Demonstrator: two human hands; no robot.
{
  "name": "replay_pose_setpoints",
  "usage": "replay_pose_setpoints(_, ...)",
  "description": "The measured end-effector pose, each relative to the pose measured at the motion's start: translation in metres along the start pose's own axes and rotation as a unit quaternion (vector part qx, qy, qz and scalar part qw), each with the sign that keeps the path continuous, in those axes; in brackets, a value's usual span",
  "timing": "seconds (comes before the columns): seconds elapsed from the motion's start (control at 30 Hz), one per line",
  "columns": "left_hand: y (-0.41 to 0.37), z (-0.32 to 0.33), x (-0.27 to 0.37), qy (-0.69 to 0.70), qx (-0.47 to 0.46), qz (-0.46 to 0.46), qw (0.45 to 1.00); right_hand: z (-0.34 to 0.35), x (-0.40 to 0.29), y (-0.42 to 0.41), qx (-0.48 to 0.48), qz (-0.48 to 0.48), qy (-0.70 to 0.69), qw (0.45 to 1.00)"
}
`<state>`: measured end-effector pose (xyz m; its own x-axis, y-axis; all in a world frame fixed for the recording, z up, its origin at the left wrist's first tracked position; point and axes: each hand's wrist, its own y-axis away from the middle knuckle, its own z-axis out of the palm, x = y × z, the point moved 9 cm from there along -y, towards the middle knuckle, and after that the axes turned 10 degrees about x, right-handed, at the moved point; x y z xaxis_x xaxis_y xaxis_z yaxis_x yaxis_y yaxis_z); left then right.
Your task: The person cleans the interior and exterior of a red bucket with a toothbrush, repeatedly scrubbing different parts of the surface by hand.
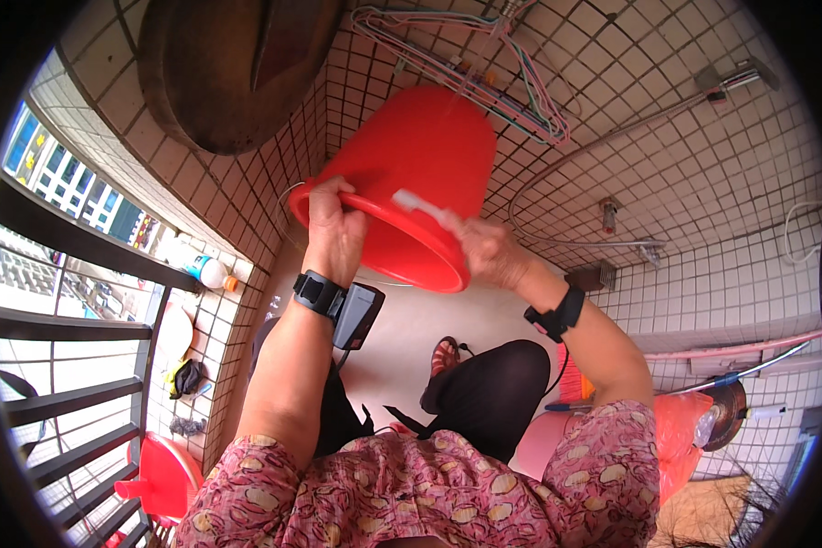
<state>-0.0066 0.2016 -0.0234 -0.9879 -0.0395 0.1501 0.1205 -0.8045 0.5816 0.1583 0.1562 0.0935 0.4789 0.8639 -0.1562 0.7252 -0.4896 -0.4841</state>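
Note:
A large red plastic bucket [418,151] is tilted on its side in front of me, its open mouth turned down towards me. My left hand [337,222] grips the bucket's rim, with the fingers over the edge. In my right hand [490,250] is a light-coloured brush [414,202], its pale head against the outer side of the bucket near the rim. A thin stream of water falls from above onto the bucket's upturned part. Both wrists wear black straps, the left one with a dark box-like device. The bucket's wire handle hangs beside the rim.
Clothes hangers [466,75] hang above the bucket. A shower hose [589,144] runs along the tiled wall. At the upper left juts a large dark pan-like vessel [212,89]. A bottle [209,272] lies on the tiled ledge by the railing [75,325]. A broom [572,377] stands at the right.

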Motion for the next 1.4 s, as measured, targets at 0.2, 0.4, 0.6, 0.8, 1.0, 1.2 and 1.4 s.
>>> replay_pose_setpoints(0.2,0.008,0.008,-0.005,-0.006,-0.017,-0.020,1.000,0.014,0.128,0.019,0.012,0.231,0.060,0.971)
replay_pose_setpoints(0.4,-0.001,0.002,-0.010,-0.006,-0.005,-0.004,1.000,0.021,0.045,-0.001,0.021,0.003,0.039,0.999)
replay_pose_setpoints(0.6,-0.020,-0.018,-0.015,-0.020,0.029,0.008,0.999,0.002,0.183,0.000,-0.051,0.322,0.200,0.924)
replay_pose_setpoints(0.8,-0.026,-0.029,-0.014,-0.059,0.034,0.035,0.997,0.025,0.077,-0.018,-0.089,0.111,0.121,0.982)
replay_pose_setpoints(1.0,0.012,-0.009,-0.007,-0.131,0.050,0.098,0.985,0.036,0.002,-0.043,-0.140,0.039,0.059,0.988)
replay_pose_setpoints(1.2,0.016,-0.011,-0.011,-0.141,0.042,0.072,0.987,0.043,0.120,-0.060,-0.130,0.208,0.128,0.961)
replay_pose_setpoints(1.4,0.011,-0.010,-0.020,-0.155,0.030,0.064,0.985,0.028,0.116,-0.043,-0.124,0.093,0.229,0.961)
